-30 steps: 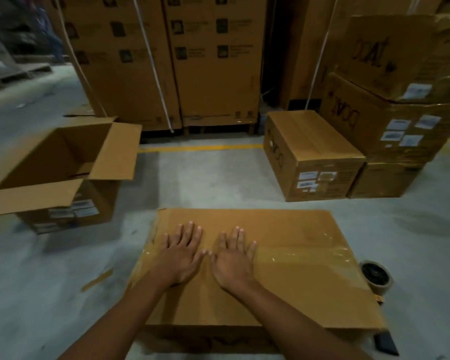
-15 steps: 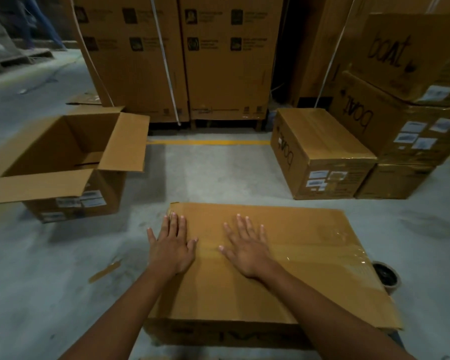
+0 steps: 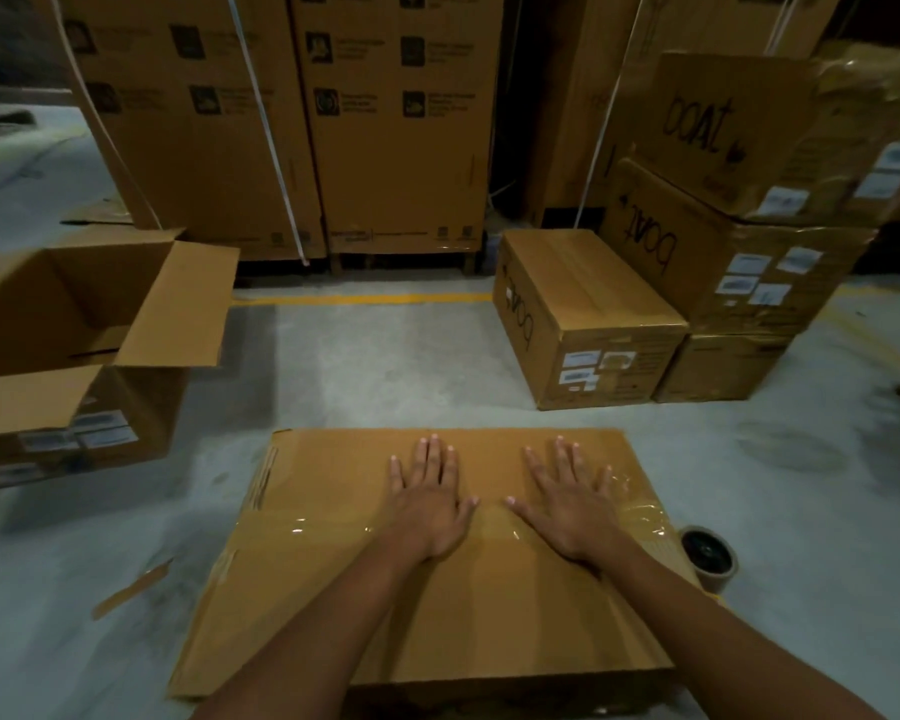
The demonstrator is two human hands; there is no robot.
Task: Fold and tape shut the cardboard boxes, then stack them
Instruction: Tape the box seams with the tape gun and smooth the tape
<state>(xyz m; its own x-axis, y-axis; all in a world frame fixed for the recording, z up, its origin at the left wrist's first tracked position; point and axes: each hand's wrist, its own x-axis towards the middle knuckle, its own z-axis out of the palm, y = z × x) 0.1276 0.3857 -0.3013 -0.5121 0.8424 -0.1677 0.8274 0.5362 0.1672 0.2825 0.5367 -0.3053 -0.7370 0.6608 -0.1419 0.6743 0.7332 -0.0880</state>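
Observation:
A closed brown cardboard box [image 3: 333, 605] lies on the floor right in front of me, a strip of clear tape [image 3: 302, 524] running across its top. My left hand [image 3: 430, 498] presses flat on the top near the middle, fingers straight and spread. My right hand [image 3: 567, 501] presses flat beside it, to the right, over the tape. A roll of brown tape [image 3: 707, 556] stands on the floor at the box's right edge. An open box [image 3: 89, 324] with raised flaps sits at the left.
A taped box marked "boat" [image 3: 588, 314] stands ahead to the right, beside a stack of larger boxes [image 3: 739, 252]. Tall strapped cartons [image 3: 333, 122] line the back behind a yellow floor line [image 3: 365, 298]. A scrap of tape [image 3: 131, 589] lies on the concrete at the left.
Both hands have slid to the right across the box top and moved further apart, staying flat. The view has shifted so the box's left part now shows.

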